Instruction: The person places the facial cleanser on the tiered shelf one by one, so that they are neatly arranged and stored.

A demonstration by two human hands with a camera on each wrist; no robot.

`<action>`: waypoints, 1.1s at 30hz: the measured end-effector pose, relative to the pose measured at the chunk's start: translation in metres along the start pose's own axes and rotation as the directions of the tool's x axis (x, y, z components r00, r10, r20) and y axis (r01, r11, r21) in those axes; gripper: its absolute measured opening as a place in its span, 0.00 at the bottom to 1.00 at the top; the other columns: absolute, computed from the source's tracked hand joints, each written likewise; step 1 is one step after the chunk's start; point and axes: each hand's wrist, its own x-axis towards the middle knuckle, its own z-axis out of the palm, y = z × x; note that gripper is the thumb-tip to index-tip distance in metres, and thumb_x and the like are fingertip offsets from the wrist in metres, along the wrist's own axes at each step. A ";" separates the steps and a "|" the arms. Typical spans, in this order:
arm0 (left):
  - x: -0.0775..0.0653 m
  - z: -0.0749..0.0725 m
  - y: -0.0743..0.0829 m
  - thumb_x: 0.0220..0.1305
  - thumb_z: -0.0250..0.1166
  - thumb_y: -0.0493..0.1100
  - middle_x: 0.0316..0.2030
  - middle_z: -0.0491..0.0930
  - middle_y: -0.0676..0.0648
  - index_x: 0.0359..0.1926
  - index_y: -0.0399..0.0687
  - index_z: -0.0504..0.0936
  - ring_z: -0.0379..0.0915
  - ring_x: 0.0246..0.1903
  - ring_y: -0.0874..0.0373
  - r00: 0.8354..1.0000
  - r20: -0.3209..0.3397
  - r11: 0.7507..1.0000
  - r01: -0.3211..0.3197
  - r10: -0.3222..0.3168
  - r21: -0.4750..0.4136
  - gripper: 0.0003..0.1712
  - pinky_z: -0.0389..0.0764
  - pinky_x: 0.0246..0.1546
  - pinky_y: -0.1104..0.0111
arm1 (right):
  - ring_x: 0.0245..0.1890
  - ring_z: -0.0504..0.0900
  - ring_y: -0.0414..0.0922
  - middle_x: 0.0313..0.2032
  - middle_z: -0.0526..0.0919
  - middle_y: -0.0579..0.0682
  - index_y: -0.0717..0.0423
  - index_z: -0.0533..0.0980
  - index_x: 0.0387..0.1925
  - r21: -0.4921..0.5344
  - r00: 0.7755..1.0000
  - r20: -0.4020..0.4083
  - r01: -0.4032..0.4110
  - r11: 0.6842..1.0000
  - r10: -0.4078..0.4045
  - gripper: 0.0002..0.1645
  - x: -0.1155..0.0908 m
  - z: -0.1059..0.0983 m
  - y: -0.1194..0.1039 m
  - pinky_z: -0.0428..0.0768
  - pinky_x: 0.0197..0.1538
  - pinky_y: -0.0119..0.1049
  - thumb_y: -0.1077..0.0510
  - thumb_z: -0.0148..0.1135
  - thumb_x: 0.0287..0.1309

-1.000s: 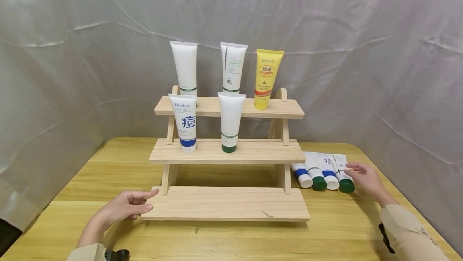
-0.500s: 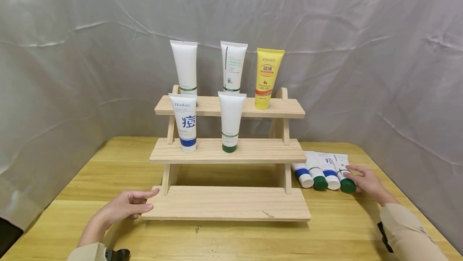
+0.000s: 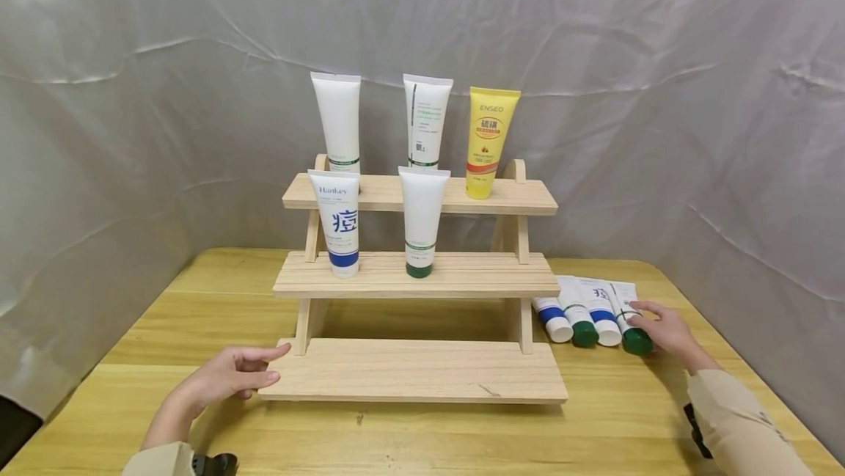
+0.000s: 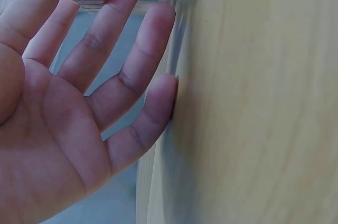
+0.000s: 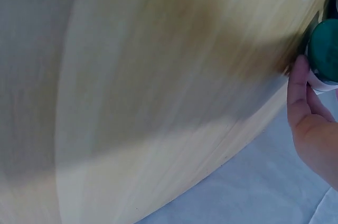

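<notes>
Right hand [image 3: 668, 334]'s got hold of the green-capped tube [image 3: 623, 309] at the far right of that four-tube row [image 3: 597, 312] lying flat on the desk [image 3: 422, 432], while the left hand [image 3: 224, 375] pinches the left end of the wooden stand [image 3: 422, 373]'s bottom shelf.

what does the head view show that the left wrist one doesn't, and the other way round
Head view only: the right hand on the rightmost green-capped tube, three more tubes lying beside it, and five tubes standing on the upper two shelves.
Left wrist view only: the palm of the left hand face-on.
Both: the left hand touching the wooden stand, and the table.
</notes>
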 end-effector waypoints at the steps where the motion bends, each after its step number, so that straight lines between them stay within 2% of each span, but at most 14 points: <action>1: 0.000 0.000 0.000 0.59 0.60 0.40 0.54 0.61 0.25 0.57 0.25 0.63 0.63 0.23 0.65 1.000 0.000 1.000 -0.001 0.001 -0.001 0.30 0.70 0.21 0.72 | 0.35 0.72 0.53 0.49 0.62 0.78 0.75 0.60 0.56 -0.003 1.000 -0.003 -0.001 1.000 0.001 0.33 0.000 0.000 0.000 0.74 0.28 0.35 0.51 0.49 0.61; 8: 0.000 0.000 0.000 0.59 0.60 0.40 0.54 0.62 0.25 0.57 0.26 0.63 0.62 0.23 0.65 1.000 0.002 1.000 0.006 -0.006 -0.008 0.30 0.70 0.21 0.72 | 0.38 0.71 0.56 0.47 0.63 0.78 0.75 0.60 0.55 0.029 0.999 -0.005 -0.035 0.999 0.035 0.31 -0.004 -0.001 0.000 0.75 0.30 0.35 0.53 0.51 0.59; 12: 0.001 0.000 0.000 0.59 0.60 0.40 0.54 0.63 0.26 0.57 0.26 0.63 0.62 0.23 0.65 1.000 0.002 1.000 0.007 -0.007 -0.005 0.30 0.70 0.21 0.72 | 0.35 0.72 0.53 0.46 0.62 0.77 0.76 0.58 0.55 0.080 0.998 0.009 -0.063 0.995 0.062 0.32 -0.005 -0.002 0.000 0.75 0.29 0.35 0.54 0.50 0.59; 15: 0.001 0.000 0.000 0.59 0.60 0.40 0.54 0.63 0.27 0.57 0.26 0.63 0.63 0.24 0.64 1.000 0.001 1.000 0.011 -0.011 0.000 0.30 0.70 0.21 0.72 | 0.31 0.73 0.46 0.46 0.60 0.77 0.76 0.53 0.56 0.186 0.995 0.043 -0.098 0.978 0.092 0.32 -0.006 -0.004 0.000 0.76 0.30 0.35 0.57 0.48 0.59; 18: 0.001 0.000 0.001 0.59 0.60 0.41 0.53 0.65 0.28 0.58 0.26 0.62 0.63 0.25 0.64 1.000 0.003 1.000 0.018 -0.018 0.004 0.30 0.70 0.22 0.71 | 0.27 0.73 0.41 0.45 0.59 0.75 0.76 0.49 0.57 0.299 0.989 0.076 -0.142 0.944 0.124 0.32 -0.008 -0.006 0.000 0.77 0.30 0.36 0.59 0.47 0.59; 22: 0.001 0.000 0.001 0.59 0.60 0.41 0.52 0.66 0.29 0.58 0.27 0.62 0.63 0.25 0.64 1.000 0.004 1.000 0.022 -0.022 0.010 0.31 0.70 0.22 0.72 | 0.26 0.74 0.41 0.45 0.59 0.74 0.74 0.48 0.57 0.328 0.986 0.086 -0.163 0.930 0.143 0.33 -0.011 -0.008 0.000 0.77 0.30 0.36 0.60 0.49 0.58; 25: 0.001 0.000 0.001 0.59 0.60 0.41 0.54 0.64 0.28 0.58 0.27 0.62 0.64 0.26 0.63 1.000 0.003 1.000 0.023 -0.023 0.008 0.30 0.70 0.22 0.71 | 0.27 0.73 0.42 0.47 0.56 0.74 0.71 0.47 0.58 0.342 0.985 0.097 -0.167 0.925 0.142 0.35 -0.012 -0.010 -0.002 0.76 0.30 0.36 0.60 0.50 0.57; 27: 0.001 0.000 0.001 0.59 0.60 0.41 0.54 0.64 0.28 0.58 0.27 0.62 0.64 0.26 0.63 1.000 0.001 1.000 0.024 -0.024 0.006 0.30 0.70 0.22 0.71 | 0.26 0.73 0.42 0.45 0.58 0.72 0.68 0.49 0.58 0.372 0.986 0.095 -0.161 0.914 0.135 0.34 -0.012 -0.010 -0.004 0.76 0.29 0.37 0.61 0.52 0.56; 30: 0.000 0.000 0.000 0.59 0.60 0.41 0.53 0.65 0.29 0.58 0.27 0.62 0.64 0.26 0.63 1.000 0.001 1.000 0.025 -0.025 0.000 0.30 0.70 0.22 0.71 | 0.20 0.71 0.39 0.38 0.68 0.63 0.64 0.51 0.58 0.411 0.992 0.088 -0.120 0.904 0.092 0.33 -0.012 -0.010 -0.007 0.74 0.23 0.34 0.63 0.55 0.54; 33: 0.001 0.000 0.000 0.59 0.60 0.41 0.52 0.66 0.30 0.58 0.27 0.62 0.63 0.25 0.64 1.000 0.003 1.000 0.022 -0.022 0.000 0.30 0.70 0.22 0.71 | 0.14 0.66 0.36 0.30 0.72 0.53 0.52 0.56 0.58 0.454 0.996 0.085 -0.071 0.888 0.036 0.33 -0.013 -0.012 -0.008 0.68 0.18 0.31 0.64 0.56 0.51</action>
